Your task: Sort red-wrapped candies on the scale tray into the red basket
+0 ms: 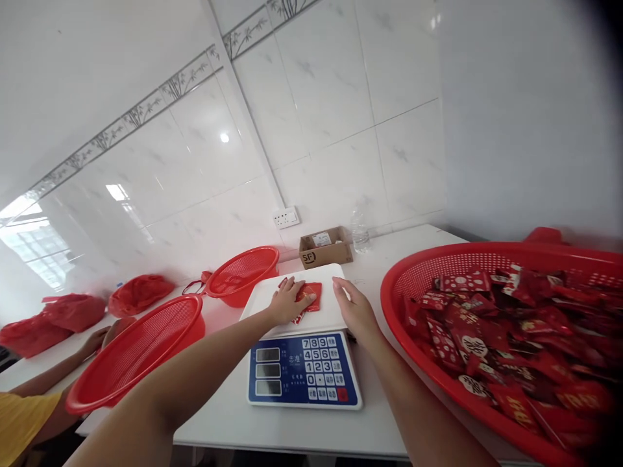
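My left hand (288, 302) lies over some small red packets (314, 295) on the white pan (265, 292) of a digital weighing scale (304, 370). Its fingers are spread and partly cover the packets. At the pan's right edge is my right hand (357, 311), fingers stretched out and nothing in it. The scale's blue front panel carries number keys and three small display windows, whose readings I cannot make out. To the right, a large red plastic basket (396, 292) holds a heap of red-wrapped packets (467, 324).
Two red baskets, one nearer (141, 347) and one farther (243, 269), stand left of the scale. Behind are a cardboard box (325, 250) and a clear bottle (360, 232). Red bags (73, 311) lie far left, near another person's arm (53, 373).
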Motion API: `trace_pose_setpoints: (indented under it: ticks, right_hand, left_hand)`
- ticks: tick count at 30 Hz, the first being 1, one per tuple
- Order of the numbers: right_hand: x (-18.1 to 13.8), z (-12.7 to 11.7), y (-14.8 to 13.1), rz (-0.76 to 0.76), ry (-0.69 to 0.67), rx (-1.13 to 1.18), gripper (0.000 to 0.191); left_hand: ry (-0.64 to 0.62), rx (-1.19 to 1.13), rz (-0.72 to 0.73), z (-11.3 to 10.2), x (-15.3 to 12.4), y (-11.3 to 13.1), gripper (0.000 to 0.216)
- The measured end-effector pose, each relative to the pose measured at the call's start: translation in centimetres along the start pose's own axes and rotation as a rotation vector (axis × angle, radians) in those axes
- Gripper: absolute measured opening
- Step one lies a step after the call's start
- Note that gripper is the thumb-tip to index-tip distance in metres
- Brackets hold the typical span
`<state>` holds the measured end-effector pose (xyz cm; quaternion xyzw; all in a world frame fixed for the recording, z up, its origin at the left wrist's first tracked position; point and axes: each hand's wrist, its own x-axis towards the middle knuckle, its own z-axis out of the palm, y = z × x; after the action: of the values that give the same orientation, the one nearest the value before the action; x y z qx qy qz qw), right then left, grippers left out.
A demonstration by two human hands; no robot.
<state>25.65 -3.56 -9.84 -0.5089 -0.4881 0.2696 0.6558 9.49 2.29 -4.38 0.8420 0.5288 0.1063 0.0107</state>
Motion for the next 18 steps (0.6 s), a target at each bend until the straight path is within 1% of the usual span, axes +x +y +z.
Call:
trace_pose_setpoints:
  ticks: [11, 15, 18]
  right_hand:
    - [0.1, 0.0, -0.5, -0.037, 0.014, -0.008, 0.027]
    - [0.3, -0.1, -0.5, -0.043, 0.027, 0.017, 0.027]
    - [0.4, -0.2, -0.5, -0.049, 0.033, 0.035, 0.027]
  left_hand:
    - [-0.101, 0.000, 0.211, -1.3, 1.0, -0.9, 0.037]
    - [-0.106, 0.012, 0.278, -1.7, 1.1, -1.3, 0.037]
    - [-0.086, 0.009, 0.297, -1.7, 1.0, -1.5, 0.038]
